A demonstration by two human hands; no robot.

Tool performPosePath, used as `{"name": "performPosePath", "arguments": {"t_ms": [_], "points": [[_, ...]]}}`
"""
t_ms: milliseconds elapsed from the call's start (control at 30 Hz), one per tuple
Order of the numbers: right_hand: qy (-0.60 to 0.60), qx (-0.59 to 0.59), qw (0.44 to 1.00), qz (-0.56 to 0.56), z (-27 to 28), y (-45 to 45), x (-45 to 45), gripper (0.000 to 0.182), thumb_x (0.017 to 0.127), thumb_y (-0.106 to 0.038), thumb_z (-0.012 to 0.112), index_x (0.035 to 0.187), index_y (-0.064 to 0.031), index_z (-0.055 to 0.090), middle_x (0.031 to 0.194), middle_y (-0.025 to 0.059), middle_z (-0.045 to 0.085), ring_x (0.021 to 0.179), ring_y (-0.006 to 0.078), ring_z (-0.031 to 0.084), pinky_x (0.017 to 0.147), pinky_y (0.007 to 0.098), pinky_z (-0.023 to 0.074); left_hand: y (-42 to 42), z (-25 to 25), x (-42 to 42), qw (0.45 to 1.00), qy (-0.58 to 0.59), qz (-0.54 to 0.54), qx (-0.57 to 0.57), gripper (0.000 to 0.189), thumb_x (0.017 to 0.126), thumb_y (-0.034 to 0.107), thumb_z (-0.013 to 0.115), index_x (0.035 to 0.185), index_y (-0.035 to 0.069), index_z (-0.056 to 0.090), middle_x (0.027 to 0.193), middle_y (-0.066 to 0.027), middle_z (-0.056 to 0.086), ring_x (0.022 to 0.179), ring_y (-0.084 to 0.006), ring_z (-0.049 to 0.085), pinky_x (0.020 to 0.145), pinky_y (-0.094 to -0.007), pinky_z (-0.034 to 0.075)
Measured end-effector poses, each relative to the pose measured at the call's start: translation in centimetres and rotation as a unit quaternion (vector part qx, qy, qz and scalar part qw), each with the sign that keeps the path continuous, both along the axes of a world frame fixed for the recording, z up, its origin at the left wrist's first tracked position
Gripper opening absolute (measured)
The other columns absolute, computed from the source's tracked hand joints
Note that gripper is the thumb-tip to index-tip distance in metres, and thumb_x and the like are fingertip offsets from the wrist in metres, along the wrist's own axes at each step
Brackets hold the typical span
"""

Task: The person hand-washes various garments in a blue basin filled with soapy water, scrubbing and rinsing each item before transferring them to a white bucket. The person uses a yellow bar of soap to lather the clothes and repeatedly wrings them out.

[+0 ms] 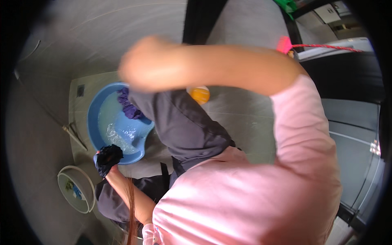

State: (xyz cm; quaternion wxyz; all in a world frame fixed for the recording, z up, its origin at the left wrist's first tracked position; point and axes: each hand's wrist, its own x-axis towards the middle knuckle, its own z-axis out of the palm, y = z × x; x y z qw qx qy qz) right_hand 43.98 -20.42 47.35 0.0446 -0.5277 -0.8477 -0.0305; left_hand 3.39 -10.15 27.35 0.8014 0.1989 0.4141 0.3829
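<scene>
My left hand (114,167) grips a bunched black cloth (109,157) at the near-left rim of a blue plastic basin (93,134). Cloudy, sudsy water (114,128) lies in the basin. A crumpled dark purple cloth (130,107) rests against its inner upper side, partly hidden by my leg. My right hand (142,65) is raised above the far end of the basin and my knee, strongly blurred by motion. Its fingers cannot be made out, nor whether it holds anything.
A pale bucket (91,186) with green and blue items stands at the lower left. A hose with a metal end (73,136) hangs along the grey wall. A floor drain (80,91) lies beyond the basin. A round orange-and-white object (200,95) is beside my leg.
</scene>
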Motion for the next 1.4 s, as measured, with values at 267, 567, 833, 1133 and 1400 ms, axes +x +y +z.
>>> {"name": "performPosePath", "arguments": {"t_ms": [267, 567, 833, 1133, 1400], "points": [[-0.066, -0.129, 0.989, -0.013, -4.7, 8.4, -11.7, 0.007, 0.078, -0.012, 0.065, 0.083, -0.009, 0.069, 0.077, 0.0061, 0.068, 0.062, 0.0178, 0.062, 0.047, 0.0355, 0.0482, 0.8, -0.8, -0.7, 1.0, -0.023, 0.011, 0.002, 0.028, 0.081, 0.023, 0.051, 0.086, -0.004, 0.059, 0.078, -0.0239, 0.061, 0.06, -0.0364, 0.058, 0.054, -0.0423, 0.049], [0.325, -0.212, 0.922, 0.003, -9.8, 10.4, -21.0, 0.011, 0.079, -0.009, 0.061, 0.089, -0.0078, 0.066, 0.075, 0.0081, 0.066, 0.058, 0.0192, 0.06, 0.045, 0.0343, 0.0461, 1.6, -4.4, -0.5, 0.993, -0.08, 0.064, -0.05, 0.028, 0.083, 0.025, 0.052, 0.09, -0.001, 0.059, 0.077, -0.0228, 0.06, 0.062, -0.0379, 0.058, 0.057, -0.0438, 0.05], [0.673, -0.358, 0.626, -0.164, -25.5, 23.1, -28.0, 0.015, 0.081, -0.006, 0.058, 0.095, -0.0067, 0.062, 0.073, 0.0098, 0.064, 0.054, 0.0205, 0.058, 0.042, 0.0333, 0.0442, 4.2, -8.7, -4.0, 0.977, -0.087, 0.183, -0.067, 0.029, 0.085, 0.028, 0.053, 0.094, 0.001, 0.059, 0.076, -0.0217, 0.059, 0.065, -0.0392, 0.059, 0.059, -0.0452, 0.05], [0.559, -0.504, 0.557, -0.352, -48.4, 33.5, -36.2, 0.03, 0.096, -0.024, 0.043, 0.11, -0.0045, 0.06, 0.099, 0.0094, 0.063, 0.087, 0.0222, 0.061, 0.074, 0.0386, 0.0501, 4.9, -17.3, -8.6, 0.961, 0.118, 0.245, -0.049, 0.029, 0.087, 0.031, 0.054, 0.098, 0.004, 0.058, 0.076, -0.0206, 0.058, 0.067, -0.0407, 0.059, 0.062, -0.0467, 0.051], [0.578, -0.735, 0.321, -0.148, -46.5, 26.7, -34.6, 0.036, 0.094, -0.027, 0.047, 0.12, -0.0023, 0.056, 0.113, 0.012, 0.062, 0.111, 0.0246, 0.054, 0.094, 0.0424, 0.044, 3.2, -19.8, -6.8, 0.898, 0.33, 0.29, -0.001, 0.013, 0.09, 0.009, 0.048, 0.101, 0.013, 0.052, 0.082, -0.0066, 0.055, 0.063, -0.0194, 0.053, 0.052, -0.0321, 0.043]]}}
